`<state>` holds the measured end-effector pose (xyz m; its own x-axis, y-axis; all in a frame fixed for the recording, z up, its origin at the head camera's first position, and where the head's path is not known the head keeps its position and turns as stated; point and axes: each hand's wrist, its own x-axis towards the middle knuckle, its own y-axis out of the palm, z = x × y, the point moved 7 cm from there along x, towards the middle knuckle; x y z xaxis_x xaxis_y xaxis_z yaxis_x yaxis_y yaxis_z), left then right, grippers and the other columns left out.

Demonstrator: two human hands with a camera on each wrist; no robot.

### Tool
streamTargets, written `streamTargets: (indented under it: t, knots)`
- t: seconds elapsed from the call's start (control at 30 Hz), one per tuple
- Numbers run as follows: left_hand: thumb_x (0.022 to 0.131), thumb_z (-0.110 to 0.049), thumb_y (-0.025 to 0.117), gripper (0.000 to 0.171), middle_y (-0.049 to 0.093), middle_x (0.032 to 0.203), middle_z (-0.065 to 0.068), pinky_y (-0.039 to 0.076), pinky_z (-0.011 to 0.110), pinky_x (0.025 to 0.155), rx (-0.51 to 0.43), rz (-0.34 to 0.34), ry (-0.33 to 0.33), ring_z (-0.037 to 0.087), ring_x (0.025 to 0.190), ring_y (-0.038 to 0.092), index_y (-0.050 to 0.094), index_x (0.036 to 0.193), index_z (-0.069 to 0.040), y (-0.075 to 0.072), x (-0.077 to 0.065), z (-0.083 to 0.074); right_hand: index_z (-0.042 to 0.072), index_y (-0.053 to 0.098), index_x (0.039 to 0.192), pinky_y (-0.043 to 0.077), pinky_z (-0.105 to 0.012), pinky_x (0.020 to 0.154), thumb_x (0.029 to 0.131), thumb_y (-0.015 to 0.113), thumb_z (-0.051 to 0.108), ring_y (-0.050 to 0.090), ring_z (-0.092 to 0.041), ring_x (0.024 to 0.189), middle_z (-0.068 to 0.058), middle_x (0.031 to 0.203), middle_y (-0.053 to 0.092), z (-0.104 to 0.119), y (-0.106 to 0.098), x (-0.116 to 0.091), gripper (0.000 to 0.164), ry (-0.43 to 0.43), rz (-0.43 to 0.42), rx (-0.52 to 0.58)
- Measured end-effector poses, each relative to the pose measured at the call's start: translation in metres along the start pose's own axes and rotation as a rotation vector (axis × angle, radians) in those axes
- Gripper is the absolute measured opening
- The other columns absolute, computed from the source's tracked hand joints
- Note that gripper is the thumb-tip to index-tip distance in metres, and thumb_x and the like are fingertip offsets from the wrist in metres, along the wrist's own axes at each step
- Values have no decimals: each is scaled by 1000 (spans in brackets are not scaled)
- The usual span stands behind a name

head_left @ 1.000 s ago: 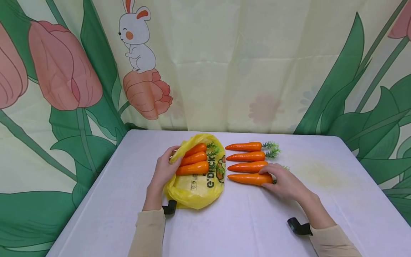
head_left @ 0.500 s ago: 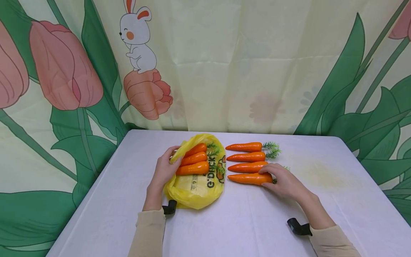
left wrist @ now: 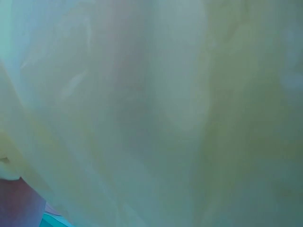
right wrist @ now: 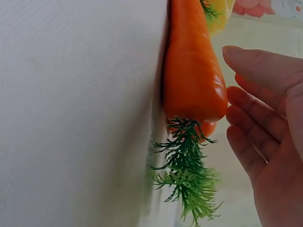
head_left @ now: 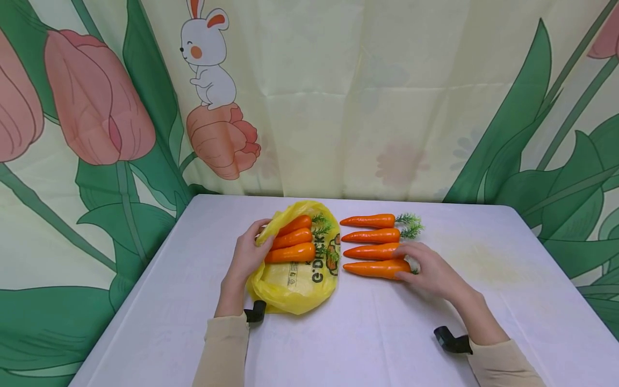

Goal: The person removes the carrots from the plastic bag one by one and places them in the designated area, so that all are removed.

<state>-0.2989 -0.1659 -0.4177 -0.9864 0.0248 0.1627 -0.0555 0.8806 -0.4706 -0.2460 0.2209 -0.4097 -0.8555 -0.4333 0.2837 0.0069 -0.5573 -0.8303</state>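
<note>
My left hand (head_left: 249,255) grips the left rim of a yellow plastic bag (head_left: 297,301), whose mouth faces left. The bag's blurred film (left wrist: 189,104) fills nearly all of the left wrist view. Three orange carrots lie on the bag, the front carrot (head_left: 290,253) closest to me, their leafy tops pointing right. To the right, several more carrots form a column, tips toward the bag. Around the thick end of the nearest one (head_left: 374,268) hovers my right hand (head_left: 430,270). The right wrist view shows a small gap between this carrot (right wrist: 194,71) and my loosely bent fingers (right wrist: 255,113).
A white-covered table (head_left: 367,338) carries everything, its back edge meeting a curtain (head_left: 314,134) printed with tulips and a rabbit. A faint yellowish stain (head_left: 488,263) marks the cloth at right. Black cameras sit on both wrists, such as the right one (head_left: 452,341).
My right hand has eased slightly up and to the right, its fingers loosening from the nearest carrot. The left hand, bag and carrots stay in place.
</note>
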Motion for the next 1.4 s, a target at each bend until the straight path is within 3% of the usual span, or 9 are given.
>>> streamTargets:
  t: [0.27, 0.73, 0.9, 1.13, 1.4]
  knots:
    - [99, -13, 64, 44, 62, 125, 13, 53, 46, 93, -6, 2, -7, 30, 107, 62, 54, 141, -13, 0, -1, 1, 7, 71, 111, 38, -61, 104, 84, 80, 5, 53, -43, 122, -10, 115, 66, -5, 9, -1, 29, 63, 58, -8]
    - [99, -14, 63, 44, 62, 124, 12, 53, 45, 93, -8, 9, -18, 29, 105, 62, 53, 142, -14, -1, -1, 1, 8, 71, 111, 38, -60, 104, 84, 82, 8, 52, -41, 123, -11, 117, 67, -5, 6, 0, 30, 75, 42, -11]
    - [99, -14, 63, 43, 62, 125, 12, 53, 45, 94, -7, 1, -7, 29, 106, 62, 54, 141, -14, -1, 0, 0, 3, 69, 116, 40, -59, 103, 83, 82, 7, 53, -41, 121, -15, 121, 65, -2, 1, 2, 35, 47, 20, -6]
    - [98, -13, 65, 43, 63, 124, 13, 53, 46, 94, -14, 0, 3, 29, 106, 61, 55, 141, -12, -1, -1, -2, 3, 67, 119, 46, -56, 96, 84, 81, 8, 58, -34, 110, -10, 116, 67, 2, -1, 8, 38, 8, 10, 3]
    - [99, -13, 64, 43, 62, 124, 13, 52, 47, 94, -7, -1, 3, 29, 107, 61, 55, 141, -13, 0, 1, 0, 3, 66, 123, 48, -57, 94, 85, 80, 7, 57, -36, 113, -12, 122, 65, 15, 1, 23, 41, 5, 11, 38]
